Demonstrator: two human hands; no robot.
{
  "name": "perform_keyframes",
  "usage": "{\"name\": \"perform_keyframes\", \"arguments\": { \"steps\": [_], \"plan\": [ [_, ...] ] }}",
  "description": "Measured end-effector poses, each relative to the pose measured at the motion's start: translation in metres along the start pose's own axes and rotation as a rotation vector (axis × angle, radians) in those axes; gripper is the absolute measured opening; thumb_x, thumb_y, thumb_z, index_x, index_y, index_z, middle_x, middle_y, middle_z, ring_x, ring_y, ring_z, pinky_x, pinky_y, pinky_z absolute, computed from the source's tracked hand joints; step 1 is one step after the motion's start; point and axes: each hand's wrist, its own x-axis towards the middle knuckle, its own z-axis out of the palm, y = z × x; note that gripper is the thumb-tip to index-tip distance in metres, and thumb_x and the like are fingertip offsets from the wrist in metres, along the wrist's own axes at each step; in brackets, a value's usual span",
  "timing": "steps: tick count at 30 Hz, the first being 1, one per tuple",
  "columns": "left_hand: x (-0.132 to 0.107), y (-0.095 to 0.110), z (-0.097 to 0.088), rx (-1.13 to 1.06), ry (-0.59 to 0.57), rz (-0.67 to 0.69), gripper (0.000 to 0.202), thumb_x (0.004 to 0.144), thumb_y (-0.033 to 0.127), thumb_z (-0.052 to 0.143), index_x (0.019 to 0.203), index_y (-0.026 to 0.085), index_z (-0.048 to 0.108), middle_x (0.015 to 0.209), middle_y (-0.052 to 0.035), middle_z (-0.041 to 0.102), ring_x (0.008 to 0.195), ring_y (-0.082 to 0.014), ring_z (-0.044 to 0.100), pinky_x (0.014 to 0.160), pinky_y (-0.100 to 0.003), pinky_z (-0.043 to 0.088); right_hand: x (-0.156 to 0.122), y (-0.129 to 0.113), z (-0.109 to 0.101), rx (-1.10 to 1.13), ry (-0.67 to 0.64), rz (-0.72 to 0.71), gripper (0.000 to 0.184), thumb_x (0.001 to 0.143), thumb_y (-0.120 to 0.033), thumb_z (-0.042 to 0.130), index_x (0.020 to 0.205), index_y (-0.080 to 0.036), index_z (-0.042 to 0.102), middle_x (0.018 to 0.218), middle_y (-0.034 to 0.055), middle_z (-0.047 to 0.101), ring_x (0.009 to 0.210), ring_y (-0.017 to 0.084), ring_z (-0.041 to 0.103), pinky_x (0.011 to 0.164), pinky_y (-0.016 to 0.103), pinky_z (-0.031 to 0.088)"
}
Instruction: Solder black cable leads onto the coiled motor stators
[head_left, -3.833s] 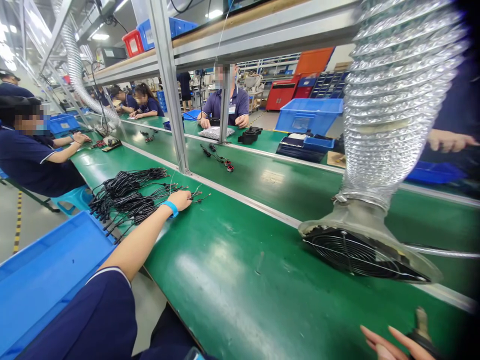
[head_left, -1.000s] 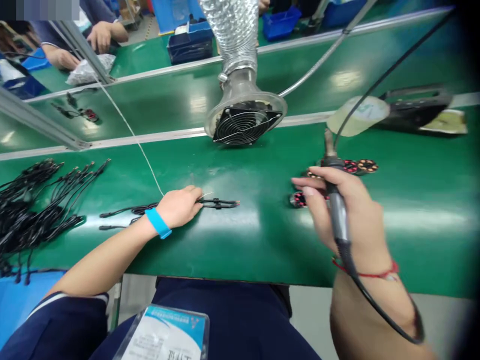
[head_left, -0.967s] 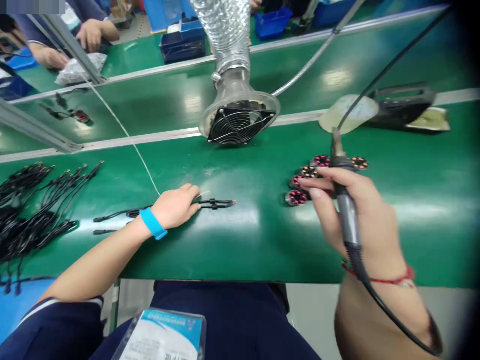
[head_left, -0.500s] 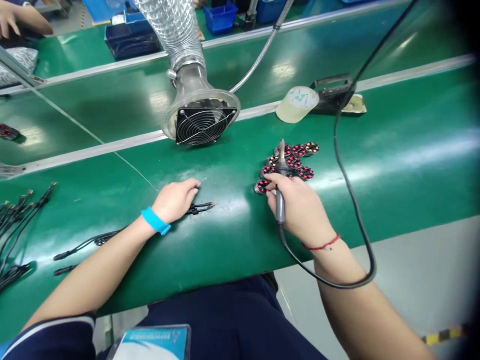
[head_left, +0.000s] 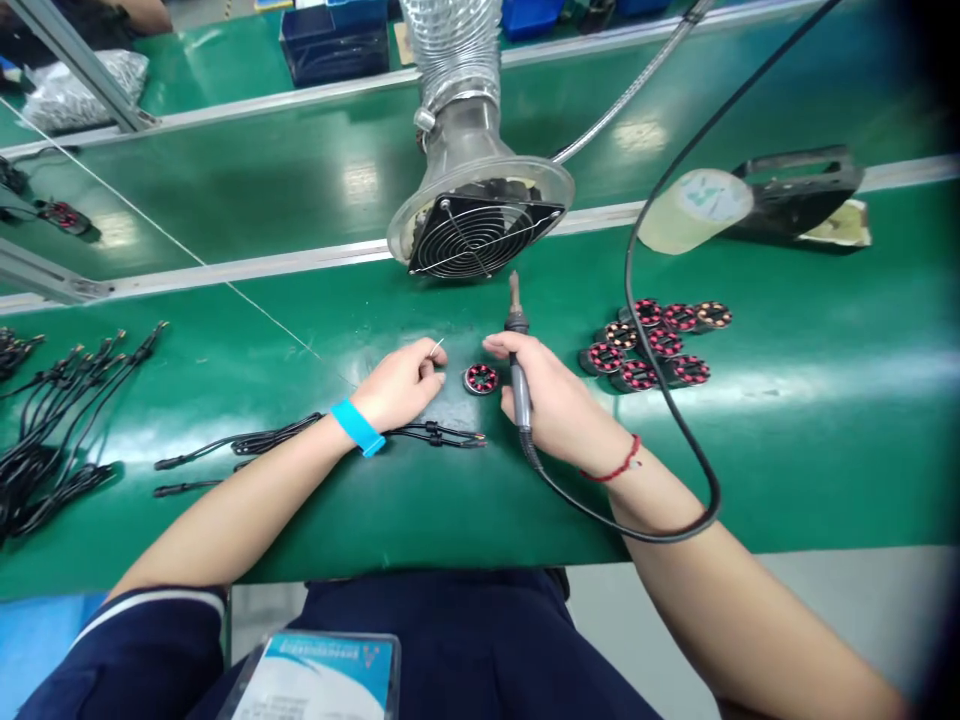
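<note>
My right hand [head_left: 555, 400] is wrapped round a soldering iron [head_left: 520, 385], its tip pointing away from me toward the fan. Beside its fingertips a single small round motor stator [head_left: 481, 378], with red windings, rests on the green bench, apart from both hands. My left hand [head_left: 397, 385] pinches a thin solder wire [head_left: 437, 347], whose short end sticks out past the fingers. Under and beside my left wrist lie black cables [head_left: 442, 434] with bared ends pointing right. More stators [head_left: 664, 342] stand grouped to the right of my right hand.
A fume extractor with a fan grille [head_left: 474, 238] hangs ahead of my hands. Behind the stators are a tape roll [head_left: 694, 210] and a black holder [head_left: 795, 195]. The iron's cord [head_left: 694, 460] loops over my right forearm. Bundled cables [head_left: 56, 450] lie far left.
My right hand has moved left from the stator group with the iron, and one stator now sits between my hands. The view has shifted left.
</note>
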Motion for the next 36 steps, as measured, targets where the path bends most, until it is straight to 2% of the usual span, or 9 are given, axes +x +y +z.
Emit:
{"name": "perform_keyframes", "arguments": {
  "steps": [2,5,10,14,18,21,25,29,36],
  "plan": [
    [0.001,0.003,0.002,0.107,-0.049,0.043,0.022,0.086,0.019,0.057,0.107,0.015,0.061,0.081,-0.0010,0.059,0.078,-0.0163,0.056,0.074,-0.030,0.045,0.000,0.004,0.006,0.022,-0.053,-0.023,0.052,0.078,-0.009,0.050,0.129,-0.020,0.044,0.121,0.0149,0.066,0.112,0.030,0.065,0.092,0.050,0.055],
    [0.000,0.007,0.003,0.256,-0.093,0.068,0.021,0.088,0.019,0.055,0.107,0.016,0.064,0.094,-0.0050,0.060,0.085,-0.0193,0.057,0.078,-0.033,0.046,-0.001,0.003,0.017,0.039,-0.025,-0.066,0.047,0.083,-0.017,0.055,0.129,-0.021,0.044,0.116,0.0137,0.068,0.107,0.031,0.065,0.092,0.054,0.054],
    [0.000,0.004,0.002,0.287,-0.014,0.078,0.017,0.092,0.014,0.048,0.091,0.016,0.065,0.091,-0.0056,0.059,0.086,-0.0188,0.057,0.079,-0.032,0.045,-0.001,-0.002,0.026,0.026,-0.006,-0.082,0.051,0.084,-0.021,0.059,0.132,-0.022,0.041,0.115,0.0134,0.069,0.102,0.031,0.065,0.088,0.054,0.055],
    [0.002,-0.002,0.002,0.114,0.108,0.175,0.015,0.087,0.011,0.052,0.079,0.016,0.064,0.079,-0.0016,0.055,0.078,-0.0146,0.053,0.074,-0.029,0.042,-0.003,0.000,0.025,0.068,0.010,-0.087,0.050,0.083,-0.022,0.061,0.130,-0.024,0.043,0.115,0.0123,0.070,0.105,0.031,0.067,0.089,0.053,0.055],
    [0.003,-0.007,0.002,-0.239,0.268,0.172,0.008,0.083,0.015,0.056,0.076,0.015,0.061,0.074,0.0007,0.054,0.070,-0.0106,0.050,0.068,-0.025,0.041,-0.005,0.001,0.024,0.257,0.114,-0.038,0.057,0.084,-0.028,0.068,0.132,-0.028,0.038,0.117,0.0091,0.068,0.107,0.027,0.069,0.091,0.047,0.057],
    [0.000,-0.006,0.002,-0.414,0.185,0.134,0.006,0.081,0.020,0.058,0.083,0.015,0.060,0.074,0.0018,0.053,0.061,-0.0075,0.045,0.059,-0.021,0.038,-0.006,0.000,0.024,0.390,0.214,-0.016,0.061,0.082,-0.031,0.073,0.132,-0.032,0.037,0.115,0.0054,0.068,0.101,0.022,0.070,0.091,0.042,0.059],
    [-0.004,0.000,0.002,-0.431,-0.006,0.167,0.011,0.079,0.023,0.061,0.085,0.016,0.056,0.071,0.0040,0.049,0.052,-0.0046,0.033,0.049,-0.020,0.029,-0.006,-0.002,0.025,0.491,0.255,-0.019,0.062,0.081,-0.032,0.076,0.130,-0.033,0.039,0.115,0.0054,0.067,0.099,0.019,0.070,0.091,0.039,0.060],
    [-0.005,0.001,0.001,-0.382,0.006,0.212,0.011,0.082,0.025,0.060,0.077,0.016,0.055,0.074,0.0022,0.050,0.058,-0.0059,0.037,0.055,-0.021,0.032,-0.006,-0.004,0.025,0.544,0.235,-0.010,0.059,0.082,-0.034,0.075,0.129,-0.031,0.038,0.113,0.0055,0.067,0.101,0.019,0.070,0.091,0.039,0.060],
    [-0.001,0.003,-0.001,-0.609,0.015,0.064,0.013,0.080,0.024,0.060,0.074,0.016,0.052,0.068,0.0033,0.048,0.062,-0.0073,0.042,0.060,-0.022,0.036,-0.007,-0.004,0.024,0.303,0.169,-0.039,0.059,0.084,-0.041,0.071,0.130,-0.029,0.037,0.109,0.0069,0.067,0.100,0.024,0.071,0.086,0.043,0.060]
  ]
}}
